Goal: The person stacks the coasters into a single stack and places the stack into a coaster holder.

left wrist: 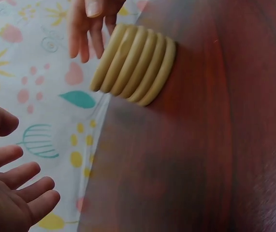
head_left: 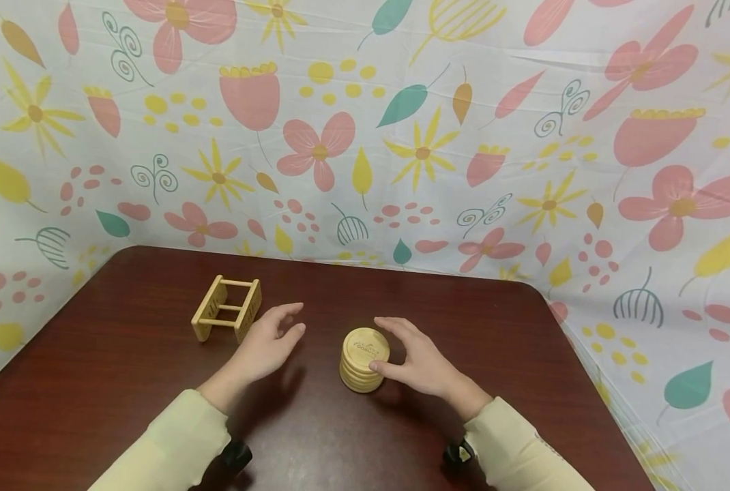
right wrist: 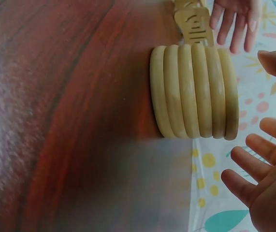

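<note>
A stack of several round wooden coasters [head_left: 363,372] stands on the table, with printed lettering on its top one. My right hand [head_left: 419,361] is at the right side of the stack, thumb and fingers spread; in the right wrist view a gap shows between this hand [right wrist: 268,179] and the coasters [right wrist: 193,92]. To the left of the stack my left hand [head_left: 267,348] hovers with relaxed fingers and holds nothing. A wooden coaster rack [head_left: 251,310] with slotted sides and crossbars sits just beyond the left hand.
The dark reddish-brown table [head_left: 125,354] has rounded far corners. Behind it and along the sides hangs a white cloth [head_left: 365,88] printed with flowers and leaves. A black wrist strap shows at each cream sleeve [head_left: 174,436].
</note>
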Motion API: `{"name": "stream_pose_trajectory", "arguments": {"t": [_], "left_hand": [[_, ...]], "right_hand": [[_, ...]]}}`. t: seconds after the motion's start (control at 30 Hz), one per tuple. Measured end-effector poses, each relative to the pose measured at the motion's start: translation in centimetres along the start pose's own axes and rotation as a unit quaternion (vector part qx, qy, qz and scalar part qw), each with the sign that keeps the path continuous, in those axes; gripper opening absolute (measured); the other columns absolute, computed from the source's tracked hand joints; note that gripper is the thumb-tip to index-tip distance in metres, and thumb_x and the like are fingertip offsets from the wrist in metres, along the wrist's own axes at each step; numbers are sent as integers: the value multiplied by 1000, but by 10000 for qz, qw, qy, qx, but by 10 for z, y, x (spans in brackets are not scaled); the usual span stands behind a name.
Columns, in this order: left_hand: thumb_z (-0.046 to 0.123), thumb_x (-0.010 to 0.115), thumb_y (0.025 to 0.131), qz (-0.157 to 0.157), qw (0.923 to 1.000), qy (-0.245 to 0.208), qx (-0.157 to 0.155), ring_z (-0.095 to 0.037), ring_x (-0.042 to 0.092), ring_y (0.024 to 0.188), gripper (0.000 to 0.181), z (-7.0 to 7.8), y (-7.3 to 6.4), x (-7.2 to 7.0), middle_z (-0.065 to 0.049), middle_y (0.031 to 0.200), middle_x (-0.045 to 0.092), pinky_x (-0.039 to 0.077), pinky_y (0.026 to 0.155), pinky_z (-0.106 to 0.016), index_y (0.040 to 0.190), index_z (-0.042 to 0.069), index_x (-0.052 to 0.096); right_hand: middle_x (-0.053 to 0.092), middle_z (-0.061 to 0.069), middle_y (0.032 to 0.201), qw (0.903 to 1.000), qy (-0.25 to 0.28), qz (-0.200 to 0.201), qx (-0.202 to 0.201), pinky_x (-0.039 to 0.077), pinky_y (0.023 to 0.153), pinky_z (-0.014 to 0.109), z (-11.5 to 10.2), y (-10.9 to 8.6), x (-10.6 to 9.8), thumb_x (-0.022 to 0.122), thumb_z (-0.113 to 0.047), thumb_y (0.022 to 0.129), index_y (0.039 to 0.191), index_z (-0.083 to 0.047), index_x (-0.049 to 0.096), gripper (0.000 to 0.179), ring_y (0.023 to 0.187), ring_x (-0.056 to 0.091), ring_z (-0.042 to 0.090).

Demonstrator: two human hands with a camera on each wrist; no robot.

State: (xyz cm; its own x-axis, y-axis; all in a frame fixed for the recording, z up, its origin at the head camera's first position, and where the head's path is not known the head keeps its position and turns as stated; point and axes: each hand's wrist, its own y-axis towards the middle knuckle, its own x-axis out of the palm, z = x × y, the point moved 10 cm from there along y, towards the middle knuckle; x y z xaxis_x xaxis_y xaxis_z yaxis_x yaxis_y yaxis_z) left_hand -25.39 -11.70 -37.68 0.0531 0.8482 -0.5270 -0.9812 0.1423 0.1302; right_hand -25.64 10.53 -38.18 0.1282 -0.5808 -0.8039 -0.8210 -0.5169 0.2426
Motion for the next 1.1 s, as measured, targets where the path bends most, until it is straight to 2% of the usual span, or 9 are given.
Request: {"name": "stream_pose_trajectory", "arguments": {"t": [0.33,0.5,0.77,0.97,1.1], "left_hand": [[18,57,94,-225,9988,-255,-351,-32,55,119,42,-6,-1,32,-12,133,55,46,97,-46,134,6,51],[16,55,95,-463,9967,-548,-378,-30,58,115,39,-5,-3,47,-15,131,56,48,93,-45,132,6,53],[18,52,96,-717,9906,-931,-693,-31,56,118,39,-13,-3,68,-16,132,55,50,90,-44,133,3,52],[20,51,96,-935,9782,-1450,-1153,-29,58,112,42,-21,-7,82,-18,135,53,53,84,-40,134,3,50],[19,51,96,-1052,9667,-1954,-1278,-34,57,115,44,-21,-9,90,-23,135,51,52,88,-44,135,-1,48]], "right_hand": [[52,2,135,9993,190,206,255,44,99,45,4,-2,5,74,-38,80,136,-15,50,65,125,50,20],[53,4,135,9992,234,215,233,44,99,46,3,-1,7,76,-38,78,134,-12,53,66,126,49,22],[49,5,138,9995,19,-105,288,43,101,45,1,6,12,78,-44,73,138,-12,48,78,128,48,22],[48,6,139,9985,-46,-362,408,44,100,43,1,11,15,79,-45,71,140,-11,45,84,126,48,22],[50,7,138,9965,85,-324,771,45,98,43,5,9,14,78,-46,71,139,-11,46,83,124,50,22]]}}
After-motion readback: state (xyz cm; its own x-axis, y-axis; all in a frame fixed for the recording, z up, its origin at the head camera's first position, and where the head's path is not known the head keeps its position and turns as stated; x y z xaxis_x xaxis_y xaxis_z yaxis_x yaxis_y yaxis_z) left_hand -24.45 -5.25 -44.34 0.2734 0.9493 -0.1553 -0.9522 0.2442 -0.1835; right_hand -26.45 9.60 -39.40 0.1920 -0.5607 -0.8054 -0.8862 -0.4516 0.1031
